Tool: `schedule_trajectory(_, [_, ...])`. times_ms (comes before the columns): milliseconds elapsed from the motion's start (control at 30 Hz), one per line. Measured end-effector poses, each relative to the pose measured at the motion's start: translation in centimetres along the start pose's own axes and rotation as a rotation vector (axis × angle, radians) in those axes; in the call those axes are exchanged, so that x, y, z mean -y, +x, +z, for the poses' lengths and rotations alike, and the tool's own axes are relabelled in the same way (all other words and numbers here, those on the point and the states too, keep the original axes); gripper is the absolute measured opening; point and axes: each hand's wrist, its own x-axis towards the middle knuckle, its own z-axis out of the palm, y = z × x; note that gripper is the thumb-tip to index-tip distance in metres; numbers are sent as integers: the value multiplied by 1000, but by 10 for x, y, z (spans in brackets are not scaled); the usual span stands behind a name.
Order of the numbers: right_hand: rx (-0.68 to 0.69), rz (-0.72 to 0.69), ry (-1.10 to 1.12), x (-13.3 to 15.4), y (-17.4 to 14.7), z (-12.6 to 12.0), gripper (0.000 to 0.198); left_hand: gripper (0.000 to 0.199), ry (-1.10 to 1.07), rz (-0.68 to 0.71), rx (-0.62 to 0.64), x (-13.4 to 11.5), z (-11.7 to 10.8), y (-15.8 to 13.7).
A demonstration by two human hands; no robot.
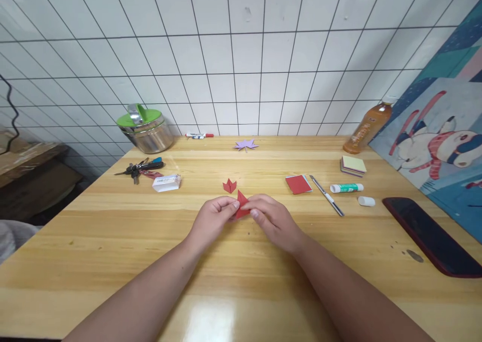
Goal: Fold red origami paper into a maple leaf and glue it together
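Between my hands is a piece of red origami paper (241, 201), folded so that a pointed tip stands up. My left hand (216, 215) pinches its left side between thumb and fingers. From the right, my right hand (273, 220) closes on the same paper, its fingertips against the folds. Part of the paper is hidden behind my fingers. Just beyond it lies a small folded red paper piece (229, 185) with several points, touched by neither hand. A purple paper leaf (246, 145) rests near the wall.
To the right are a stack of red paper squares (298, 184), a utility knife (327, 196), a glue stick (346, 188), its cap (366, 201), sticky notes (353, 165), a bottle (369, 126) and a phone (433, 236). Leftward are keys (140, 168), a white box (166, 183), a green-lidded pot (146, 131) and markers (199, 136).
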Motion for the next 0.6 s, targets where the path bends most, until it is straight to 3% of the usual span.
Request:
schedule_trajectory(133, [10,39,-31,-3,1,2,29,35,-2,-23,-21,-1,2,0])
schedule_trajectory(233, [-14,151,-116,-8,0,7,4,37,-28,-38,-14,-1,3,1])
schedule_trajectory(333, [-21,197,-180,-10,-1,10,31,50,-73,-55,-63,0,5,2])
schedule_trajectory(400, [-7,190,-237,-9,-2,11,38,65,-77,-60,-77,2,5,2])
schedule_trajectory(467, [0,201,-310,-8,-2,9,39,71,-60,-50,-54,3,6,2])
schedule_trajectory(600, [-3,237,-407,-5,-1,6,32,61,-25,1,-41,8,8,2])
